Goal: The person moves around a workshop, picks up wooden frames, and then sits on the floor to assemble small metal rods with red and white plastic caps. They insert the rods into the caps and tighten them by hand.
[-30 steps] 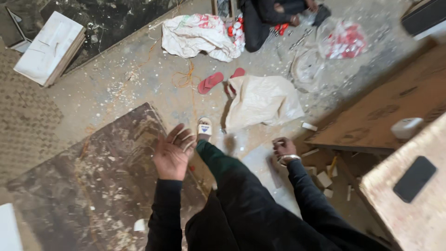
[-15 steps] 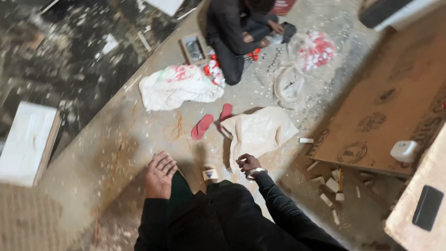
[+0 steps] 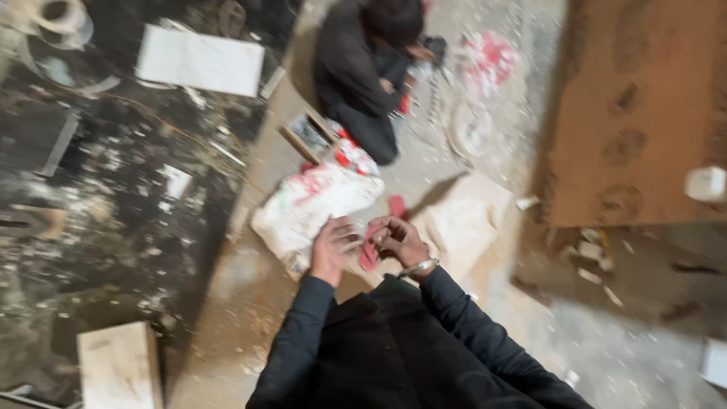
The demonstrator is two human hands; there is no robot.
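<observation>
Hands [image 3: 371, 246] together, dusty concrete floor [image 3: 469, 318], dark marble slab [image 3: 113, 197]

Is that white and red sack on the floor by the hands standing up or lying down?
Lying down. The white and red sack sprawls crumpled and flat on the dusty floor, just beyond the left hand.

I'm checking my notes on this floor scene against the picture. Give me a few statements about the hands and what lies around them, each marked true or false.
1. The left hand and right hand are raised close together in front of the person. True.
2. The right wrist carries a metal bracelet. True.
3. Both sleeves are white. False: the sleeves are dark.
4. A red sandal lies on the floor beneath the hands. True.
5. Nobody else is in view. False: another person in dark clothes sits on the floor beyond.
6. The white slab leans against the brown board. False: it lies far left of it.
</observation>
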